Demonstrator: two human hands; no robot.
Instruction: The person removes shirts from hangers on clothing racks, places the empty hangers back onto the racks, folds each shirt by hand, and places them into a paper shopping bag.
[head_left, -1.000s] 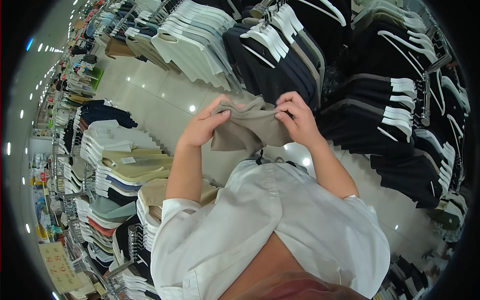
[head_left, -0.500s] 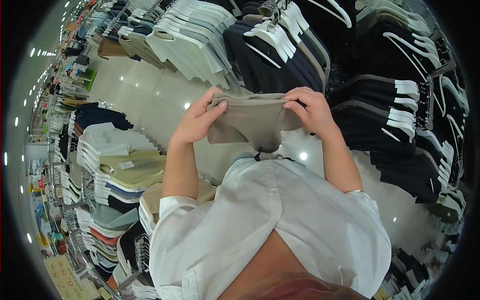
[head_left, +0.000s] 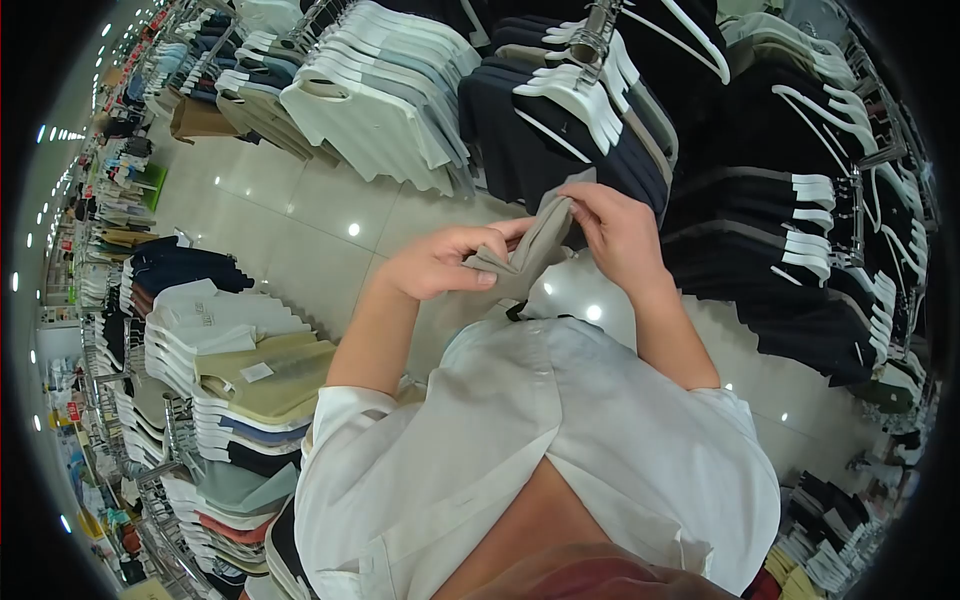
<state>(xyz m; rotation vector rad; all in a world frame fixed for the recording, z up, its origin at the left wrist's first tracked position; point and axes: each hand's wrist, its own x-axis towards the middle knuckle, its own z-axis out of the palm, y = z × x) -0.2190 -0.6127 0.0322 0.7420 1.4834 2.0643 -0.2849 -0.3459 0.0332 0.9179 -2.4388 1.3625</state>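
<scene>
A taupe pair of briefs [head_left: 543, 238] hangs bunched and slanted between my two hands, in front of my white shirt. My left hand [head_left: 440, 262] pinches the lower-left end, with the thumb over the fabric and the fingers partly behind it. Higher up, my right hand [head_left: 618, 232] grips the other end of the waistband between thumb and fingers. The fabric is folded over itself, so its full outline is hidden.
Racks of garments surround me: light tops [head_left: 375, 105] and dark tops [head_left: 545, 125] ahead, black garments [head_left: 740, 255] at right, and a yellow-green top [head_left: 265, 375] among others at left. Shiny floor tiles [head_left: 300, 200] lie between. A brown box [head_left: 200, 118] stands far left.
The briefs were stretched level between both hands and are now bunched and tilted. My left hand has moved right and down, closer to my right hand. The view has shifted slightly.
</scene>
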